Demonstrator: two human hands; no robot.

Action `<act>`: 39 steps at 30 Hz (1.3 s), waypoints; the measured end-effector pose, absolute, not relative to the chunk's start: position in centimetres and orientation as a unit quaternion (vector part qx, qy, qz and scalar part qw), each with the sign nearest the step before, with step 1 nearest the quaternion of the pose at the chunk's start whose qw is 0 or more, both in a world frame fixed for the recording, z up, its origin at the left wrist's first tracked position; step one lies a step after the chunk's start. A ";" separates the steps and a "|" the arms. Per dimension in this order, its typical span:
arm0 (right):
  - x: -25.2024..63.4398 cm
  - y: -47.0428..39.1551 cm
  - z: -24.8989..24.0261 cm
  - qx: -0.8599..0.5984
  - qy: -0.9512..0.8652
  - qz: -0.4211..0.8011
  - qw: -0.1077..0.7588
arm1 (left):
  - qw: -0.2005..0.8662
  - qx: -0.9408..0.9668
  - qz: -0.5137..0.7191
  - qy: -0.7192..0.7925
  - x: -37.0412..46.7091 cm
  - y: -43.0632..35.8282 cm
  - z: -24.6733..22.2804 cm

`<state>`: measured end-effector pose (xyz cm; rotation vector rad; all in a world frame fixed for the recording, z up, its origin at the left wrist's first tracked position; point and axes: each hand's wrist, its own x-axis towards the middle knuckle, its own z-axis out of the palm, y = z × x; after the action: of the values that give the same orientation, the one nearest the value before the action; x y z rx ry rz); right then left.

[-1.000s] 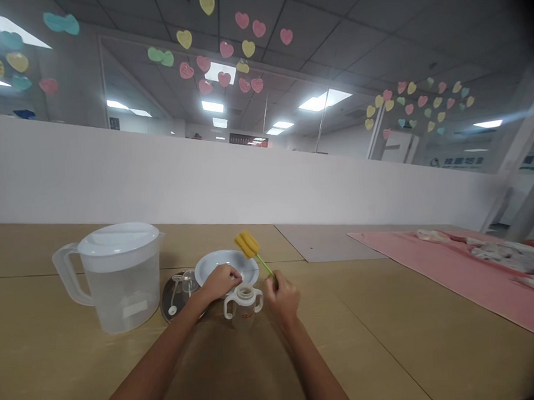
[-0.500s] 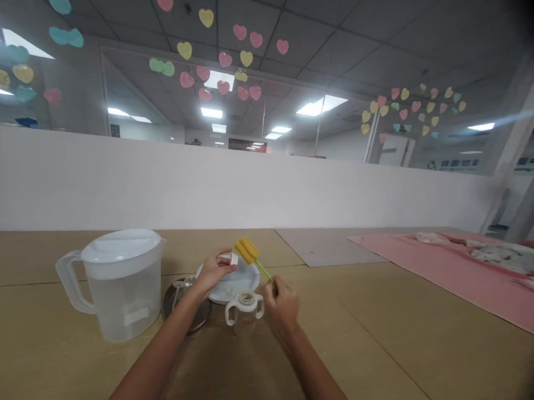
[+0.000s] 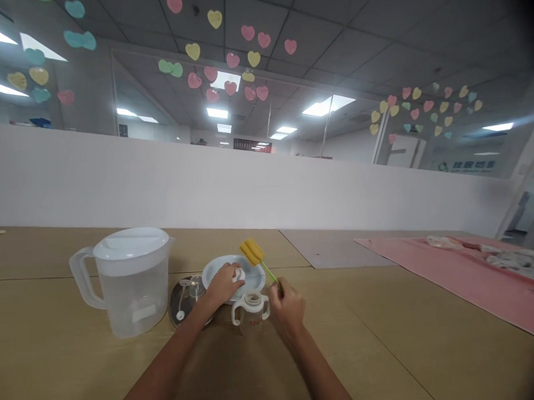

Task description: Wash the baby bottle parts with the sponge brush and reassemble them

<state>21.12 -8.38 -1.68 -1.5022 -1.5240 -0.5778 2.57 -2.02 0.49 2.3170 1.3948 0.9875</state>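
My left hand [image 3: 225,284] is closed on a small white part [image 3: 239,275] over the pale bowl [image 3: 216,264]. In my right hand [image 3: 289,306] is the green handle of a brush [image 3: 252,252] with a yellow sponge head, which points up and left above the bowl's right side. Between my hands stands a clear bottle [image 3: 251,315] upright, its mouth uncovered, with two white side handles. A dark round tray [image 3: 175,297] lies left of the bowl, partly behind my left forearm, holding a clear cover and a thin straw piece.
A large clear pitcher [image 3: 135,290] with a white lid stands at the left. On the right, a pink cloth [image 3: 450,280] carries crumpled fabric. A grey mat [image 3: 336,250] lies behind, below a white partition [image 3: 248,189] with glass above.
My left hand has lowered with the white part, from beside the sponge head to over the bowl. The brush remains in my right hand. The whole view has shifted slightly.
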 end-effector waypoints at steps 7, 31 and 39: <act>21.1 -8.3 -1.7 -0.598 -0.619 -0.243 0.448 | 0.172 0.836 0.288 0.434 3.1 -2.1 -0.1; 21.0 -8.4 -1.5 -0.592 -0.618 -0.251 0.453 | 0.134 0.793 0.287 0.521 1.4 -2.1 1.9; 21.2 -8.5 -1.2 -0.604 -0.609 -0.240 0.454 | 0.312 0.672 0.564 0.364 0.6 -3.1 6.5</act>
<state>21.19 -8.49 -1.25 -1.4919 -1.5029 -0.5928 0.58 -3.14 6.51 1.7746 0.9610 1.4886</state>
